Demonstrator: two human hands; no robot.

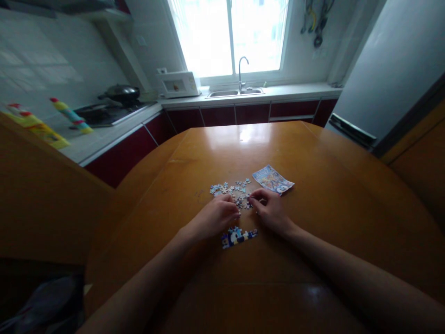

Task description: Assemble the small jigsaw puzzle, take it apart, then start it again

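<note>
Loose jigsaw puzzle pieces (242,200) lie in a spread pile on the wooden table, between and beyond my hands. My left hand (220,213) is at the pile's near left side with its fingers curled closed; a tiny pale bit shows by the fingertips, too small to make out. At the pile's right edge, my right hand (269,206) pinches a small puzzle piece between thumb and forefinger. A joined strip of puzzle (238,237), with a blue and white cartoon face, lies nearer to me, below both hands. The printed picture sheet (273,178) rests just beyond my right hand.
The round wooden table (167,185) fills the foreground. Behind it run a counter with a sink (239,93), a white microwave (179,85) and a stove with a black wok (121,93). Yellow bottles (71,116) stand at left, a fridge (392,69) at right.
</note>
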